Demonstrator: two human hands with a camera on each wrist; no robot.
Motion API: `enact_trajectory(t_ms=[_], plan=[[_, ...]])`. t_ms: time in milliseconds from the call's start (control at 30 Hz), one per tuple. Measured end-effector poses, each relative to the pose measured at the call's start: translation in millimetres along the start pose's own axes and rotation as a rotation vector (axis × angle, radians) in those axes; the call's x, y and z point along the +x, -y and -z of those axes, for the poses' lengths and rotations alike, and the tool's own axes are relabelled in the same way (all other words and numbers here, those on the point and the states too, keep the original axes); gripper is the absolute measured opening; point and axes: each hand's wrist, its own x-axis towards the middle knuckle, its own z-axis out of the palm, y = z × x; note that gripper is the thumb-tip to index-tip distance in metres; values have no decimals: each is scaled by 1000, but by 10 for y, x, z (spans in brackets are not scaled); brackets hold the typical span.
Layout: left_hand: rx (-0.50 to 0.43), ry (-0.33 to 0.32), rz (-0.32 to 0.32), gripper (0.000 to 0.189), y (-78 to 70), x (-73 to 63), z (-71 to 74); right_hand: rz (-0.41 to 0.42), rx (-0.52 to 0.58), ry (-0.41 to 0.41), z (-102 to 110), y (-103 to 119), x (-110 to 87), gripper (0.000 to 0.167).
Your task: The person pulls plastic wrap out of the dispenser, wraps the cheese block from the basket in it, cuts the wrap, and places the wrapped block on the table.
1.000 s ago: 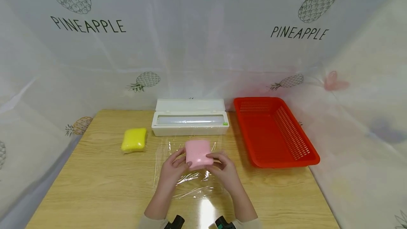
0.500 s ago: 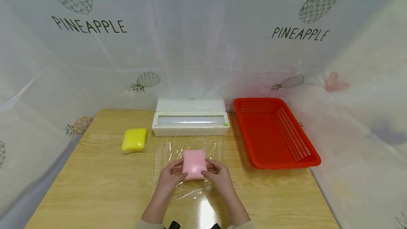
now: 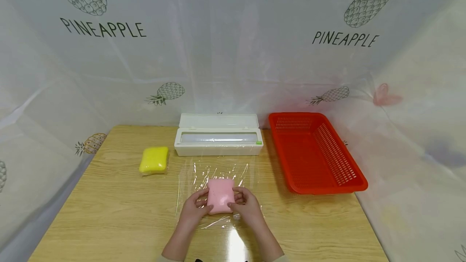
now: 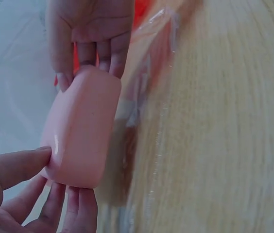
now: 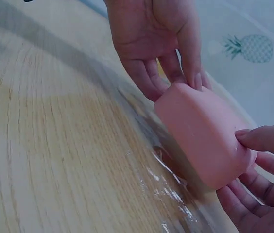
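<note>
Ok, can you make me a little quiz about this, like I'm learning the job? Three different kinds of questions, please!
1. Pick one. What are the left hand and the right hand holding together?
A) the red basket
B) the pink block
C) a spoon

2. Fill in the gap. In the head view, the yellow block is to the ____ of the white box.

3. True or false? The white box has its lid closed.

Key:
1. B
2. left
3. False; the lid stands open at the back of the box.
</note>
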Motion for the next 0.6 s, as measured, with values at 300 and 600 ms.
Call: enact_trajectory(t_ms=[300, 600], plan=[[24, -17, -16, 58, 43, 15, -26, 10, 4, -42, -38, -452, 132, 49], [27, -14, -20, 55, 147, 45, 21, -5, 5, -25, 4, -556, 163, 43]])
